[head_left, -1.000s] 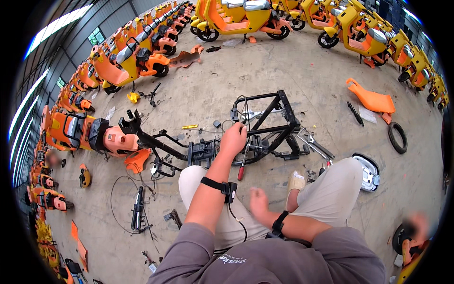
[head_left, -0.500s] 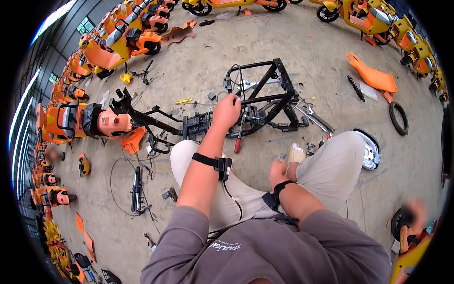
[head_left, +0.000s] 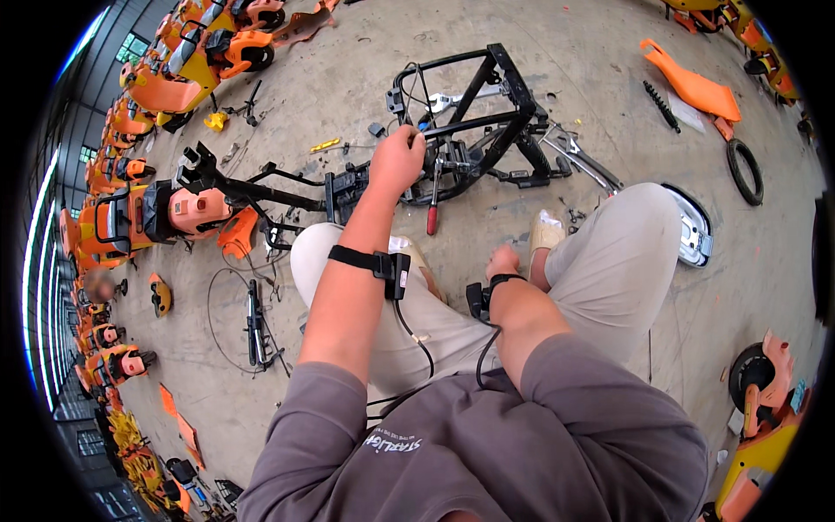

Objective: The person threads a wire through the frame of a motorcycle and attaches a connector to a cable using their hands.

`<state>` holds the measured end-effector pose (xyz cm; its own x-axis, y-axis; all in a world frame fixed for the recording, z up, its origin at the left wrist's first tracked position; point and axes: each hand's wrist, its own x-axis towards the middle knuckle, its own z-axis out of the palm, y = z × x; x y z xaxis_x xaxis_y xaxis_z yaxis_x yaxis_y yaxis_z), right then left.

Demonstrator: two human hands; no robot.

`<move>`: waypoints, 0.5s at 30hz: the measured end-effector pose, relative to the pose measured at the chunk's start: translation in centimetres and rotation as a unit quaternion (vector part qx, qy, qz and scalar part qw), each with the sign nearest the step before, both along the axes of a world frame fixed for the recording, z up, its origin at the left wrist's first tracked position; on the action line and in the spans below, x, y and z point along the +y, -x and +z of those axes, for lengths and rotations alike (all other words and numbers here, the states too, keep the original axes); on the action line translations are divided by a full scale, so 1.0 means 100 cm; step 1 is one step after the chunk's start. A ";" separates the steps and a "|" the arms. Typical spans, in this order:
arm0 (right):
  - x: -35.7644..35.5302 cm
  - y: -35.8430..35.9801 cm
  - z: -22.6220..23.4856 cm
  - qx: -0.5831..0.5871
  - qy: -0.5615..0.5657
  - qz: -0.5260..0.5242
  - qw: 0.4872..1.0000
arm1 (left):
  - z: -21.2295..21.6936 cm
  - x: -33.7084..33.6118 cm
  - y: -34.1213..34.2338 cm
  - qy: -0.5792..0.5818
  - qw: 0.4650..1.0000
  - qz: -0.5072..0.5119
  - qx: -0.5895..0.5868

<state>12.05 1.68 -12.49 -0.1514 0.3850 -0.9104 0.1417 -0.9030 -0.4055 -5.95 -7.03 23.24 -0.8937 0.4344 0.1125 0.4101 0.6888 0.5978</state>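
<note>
A bare black scooter frame (head_left: 500, 87) lies on the concrete floor in front of me. My left hand (head_left: 400, 161) reaches over its middle with the fingers curled closed; what they hold, if anything, is hidden. Close to its fingertips shows a small blue spot. Just right of that hand, a red-handled tool (head_left: 432, 213) leans against the frame, its metal shaft pointing away from me. My right hand (head_left: 503, 261) hangs low between my knees, near my right foot. Its fingers are curled together, and their contents are too small to tell. Black straps with small boxes circle both forearms.
A large silver wrench (head_left: 465, 97) lies beyond the frame, with more tools (head_left: 587, 165) to its right. Farther right are an orange panel (head_left: 691, 83), a black coil spring (head_left: 661, 106) and a tyre (head_left: 745, 172). Yellow-orange scooters (head_left: 178, 78) line the left. A shock absorber (head_left: 255, 322) lies nearer left.
The view has shifted, so the scene sits higher in the picture. My left hand stays over the frame. The thin metal piece seen at my right fingertips earlier no longer shows.
</note>
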 end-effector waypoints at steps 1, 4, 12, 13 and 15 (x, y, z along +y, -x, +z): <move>-0.002 -0.003 0.020 0.032 0.043 -0.005 0.999 | -0.001 -0.002 -0.002 -0.008 1.000 0.005 -0.003; 0.023 -0.014 0.046 0.103 0.070 -0.015 0.992 | -0.001 0.016 -0.004 -0.020 1.000 -0.014 0.013; 0.060 -0.051 0.038 0.057 0.017 -0.024 0.998 | -0.009 0.024 -0.005 -0.023 0.997 -0.044 0.066; 0.059 -0.055 0.033 0.063 0.001 -0.006 0.998 | -0.012 0.027 -0.007 -0.050 0.992 -0.059 0.104; 0.059 -0.060 0.021 0.040 -0.021 0.021 0.999 | -0.014 0.034 -0.011 -0.056 0.987 -0.085 0.120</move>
